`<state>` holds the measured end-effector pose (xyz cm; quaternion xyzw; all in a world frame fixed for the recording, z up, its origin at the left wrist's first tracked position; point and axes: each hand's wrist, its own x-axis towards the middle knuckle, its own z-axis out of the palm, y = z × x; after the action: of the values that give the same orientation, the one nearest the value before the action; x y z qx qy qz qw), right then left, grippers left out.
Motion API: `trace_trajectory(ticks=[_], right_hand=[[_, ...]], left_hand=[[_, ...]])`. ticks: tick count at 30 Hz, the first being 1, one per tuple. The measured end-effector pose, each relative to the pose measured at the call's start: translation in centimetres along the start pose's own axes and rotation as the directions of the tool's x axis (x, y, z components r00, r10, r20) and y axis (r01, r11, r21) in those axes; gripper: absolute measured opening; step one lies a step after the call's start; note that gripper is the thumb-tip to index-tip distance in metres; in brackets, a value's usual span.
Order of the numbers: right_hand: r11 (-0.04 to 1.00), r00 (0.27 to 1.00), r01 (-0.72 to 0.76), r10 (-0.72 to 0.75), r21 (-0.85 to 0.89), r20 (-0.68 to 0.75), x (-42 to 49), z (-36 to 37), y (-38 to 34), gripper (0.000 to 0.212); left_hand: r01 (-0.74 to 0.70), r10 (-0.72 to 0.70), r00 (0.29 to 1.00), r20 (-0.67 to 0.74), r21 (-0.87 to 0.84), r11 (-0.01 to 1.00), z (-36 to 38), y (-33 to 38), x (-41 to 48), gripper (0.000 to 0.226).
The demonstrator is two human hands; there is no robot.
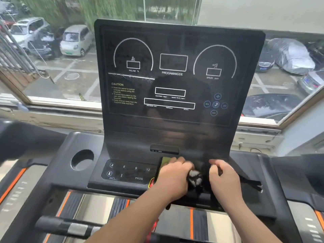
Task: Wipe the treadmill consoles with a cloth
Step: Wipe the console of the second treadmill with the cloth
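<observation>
From the head view, the treadmill console (175,81) stands upright in front of a window (52,50), a glossy black slab with rounded top corners, printed in white with two arc gauges, rectangular display outlines and the words PROGAM/MODE, and a smeared streak runs across its left half. At its foot the panel curves forward into a flat ledge, and there the cloth (195,178) lies bunched between both hands; it is dark and crumpled, with a pale mottled patch showing on its folds. The left hand (172,178) presses down on the cloth's left end, its fingers (177,161) curled around it and over a yellow-green strip (164,163) on the ledge. The right hand (223,178) grips the cloth's right end, its fingers (214,163) bent tight into the dark fabric. Left of the hands sits a matte keypad (129,172) with numbers 3, 6, 9, 12, and further left a round cup holder (82,159)
</observation>
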<state>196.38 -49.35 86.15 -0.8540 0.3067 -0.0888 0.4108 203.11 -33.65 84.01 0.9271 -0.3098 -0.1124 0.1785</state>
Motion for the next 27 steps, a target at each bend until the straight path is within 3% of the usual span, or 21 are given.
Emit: trace_trajectory(ticks=[7,13,16,18,20,22,24,26,27], right_hand=[[0.999,0.991,0.035,-0.034,0.000,0.128,-3.2,6.1,-5.4,0.022],[0.993,0.974,0.021,-0.047,0.117,0.220,-5.7,10.6,-8.9,0.022],[0.982,0.958,0.016,-0.068,0.186,0.278,-6.5,11.6,-10.0,0.024],[0.980,0.953,-0.004,-0.057,0.201,0.298,-6.7,12.0,-10.5,0.023],[0.966,0.957,-0.055,-0.022,0.254,0.288,-6.6,12.0,-11.3,0.023],[0.955,0.963,-0.063,-0.018,0.289,0.268,-6.5,11.7,-12.1,0.023],[0.950,0.961,-0.060,-0.028,0.306,0.276,-6.3,11.5,-12.5,0.023],[0.955,0.957,-0.071,-0.016,0.288,0.288,-6.2,11.6,-12.5,0.023],[0.957,0.960,-0.074,-0.008,0.280,0.281,-6.2,11.6,-12.3,0.023]], left_hand=[[0.142,-0.146,0.988,-0.045,-0.085,0.986,-4.3,-11.1,-4.4,0.054],[0.304,-0.303,0.922,-0.242,-0.030,0.952,-7.2,-20.4,-8.5,0.053],[0.367,-0.369,0.892,-0.263,-0.056,0.928,-8.6,-21.4,-8.9,0.050],[0.341,-0.382,0.882,-0.275,-0.187,0.921,-9.7,-20.4,-8.9,0.047],[0.232,-0.384,0.892,-0.237,-0.489,0.841,-11.7,-19.0,-9.1,0.040],[0.179,-0.410,0.902,-0.133,-0.750,0.636,-13.8,-18.0,-9.2,0.028],[0.198,-0.434,0.901,-0.001,-0.889,0.413,-14.7,-18.0,-8.9,0.019],[0.260,-0.471,0.880,0.052,-0.884,0.388,-13.7,-19.1,-8.4,0.020],[0.315,-0.517,0.856,0.030,-0.823,0.474,-12.8,-20.0,-8.2,0.026]])
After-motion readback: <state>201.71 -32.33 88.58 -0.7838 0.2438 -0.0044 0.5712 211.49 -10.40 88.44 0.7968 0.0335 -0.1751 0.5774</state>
